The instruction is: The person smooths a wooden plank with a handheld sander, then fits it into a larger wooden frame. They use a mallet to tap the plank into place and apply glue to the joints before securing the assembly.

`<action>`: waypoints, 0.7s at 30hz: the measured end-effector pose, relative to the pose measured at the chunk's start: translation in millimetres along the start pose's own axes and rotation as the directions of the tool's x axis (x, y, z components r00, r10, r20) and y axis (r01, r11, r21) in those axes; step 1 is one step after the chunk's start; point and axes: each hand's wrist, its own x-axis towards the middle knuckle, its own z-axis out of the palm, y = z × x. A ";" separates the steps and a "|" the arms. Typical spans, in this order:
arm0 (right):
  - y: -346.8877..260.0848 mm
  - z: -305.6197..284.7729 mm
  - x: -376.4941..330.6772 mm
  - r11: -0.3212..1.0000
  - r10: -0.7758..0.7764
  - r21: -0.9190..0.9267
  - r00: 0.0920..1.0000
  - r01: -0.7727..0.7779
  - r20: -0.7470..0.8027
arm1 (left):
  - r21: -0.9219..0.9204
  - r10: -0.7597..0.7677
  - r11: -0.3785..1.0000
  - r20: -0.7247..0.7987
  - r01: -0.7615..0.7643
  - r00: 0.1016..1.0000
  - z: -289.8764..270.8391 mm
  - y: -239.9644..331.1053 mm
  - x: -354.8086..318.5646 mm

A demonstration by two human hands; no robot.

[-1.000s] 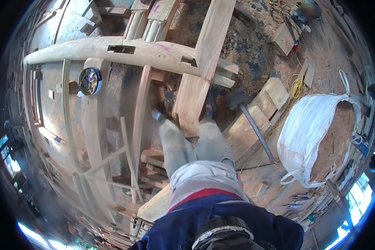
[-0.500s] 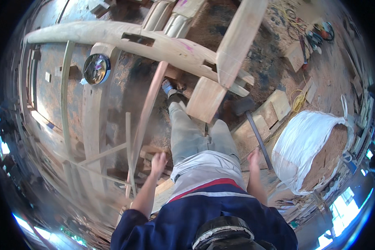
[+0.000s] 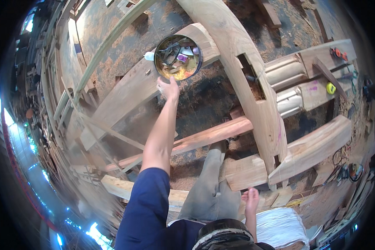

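I stretch my left hand, fingers loose and empty, toward the round metal bowl of bits resting on the beam; my right hand hangs open.

1. The person's left hand is stretched out toward twelve o'clock, fingers just short of a round metal bowl.
2. The bowl, holding small mixed bits, sits on a broad curved timber.
3. The right hand hangs low at five o'clock, open, beside a white woven sack.
4. A reddish plank runs across below the left arm.
5. A heavy notched beam sweeps from twelve toward four o'clock.
6. Sawdust covers the floor.
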 end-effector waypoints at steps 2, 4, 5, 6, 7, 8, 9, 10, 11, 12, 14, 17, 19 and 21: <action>8.4 13.1 4.5 0.989 0.127 -0.076 0.992 -0.125 0.028 | -0.063 -0.288 0.956 -0.004 0.287 0.958 28.9 -8.3 28.5; 18.4 15.5 7.0 0.973 0.209 -0.104 0.978 -0.208 -0.004 | -0.245 -0.494 0.795 0.270 0.555 0.827 49.3 -19.2 44.0; 22.0 13.8 7.8 0.946 0.296 -0.117 0.953 -0.302 -0.059 | -0.352 -0.451 0.752 0.342 0.557 0.825 56.4 -24.4 44.4; 24.8 10.8 7.5 0.944 0.315 -0.073 0.946 -0.320 -0.077 | -0.459 -0.400 0.683 0.416 0.568 0.817 60.9 -28.9 42.2; 26.3 7.2 7.8 0.953 0.293 -0.062 0.953 -0.298 -0.074 | -0.521 -0.383 0.588 0.494 0.619 0.780 62.5 -32.4 36.8; 26.7 3.2 7.6 0.950 0.303 -0.043 0.948 -0.308 -0.095 | -0.552 -0.361 0.590 0.472 0.589 0.804 63.2 -33.6 30.7; 26.4 -0.4 8.3 0.937 0.344 -0.020 0.930 -0.349 -0.130 | -0.557 -0.345 0.608 0.455 0.565 0.821 60.1 -34.7 20.4; 25.2 -3.7 8.9 0.950 0.305 -0.025 0.944 -0.310 -0.126 | -0.563 -0.322 0.623 0.449 0.543 0.834 55.3 -34.0 9.8; 23.6 -6.1 10.4 0.954 0.295 -0.022 0.946 -0.300 -0.132 | -0.563 -0.302 0.638 0.443 0.524 0.844 49.2 -31.4 -1.7; 21.9 -7.5 11.9 0.956 0.286 -0.017 0.948 -0.291 -0.138 | -0.565 -0.285 0.652 0.435 0.506 0.854 40.8 -29.6 -20.5; 20.0 -7.5 15.5 0.973 0.225 -0.027 0.967 -0.229 -0.117 | -0.456 -0.305 0.720 0.468 0.523 0.829 19.7 -24.5 -60.2; 24.9 -2.6 16.5 0.975 0.220 0.059 0.969 -0.214 -0.111 | -0.471 -0.162 0.753 0.545 0.460 0.823 -11.8 -17.8 -135.9; 36.6 1.8 11.5 0.966 0.236 0.136 0.967 -0.222 -0.095 | -0.455 -0.103 0.760 0.621 0.464 0.777 -25.9 -15.6 -190.4; 54.6 3.2 4.2 0.957 0.233 0.196 0.970 -0.215 -0.071 | -0.426 0.000 0.814 0.679 0.394 0.734 -31.5 -16.7 -247.1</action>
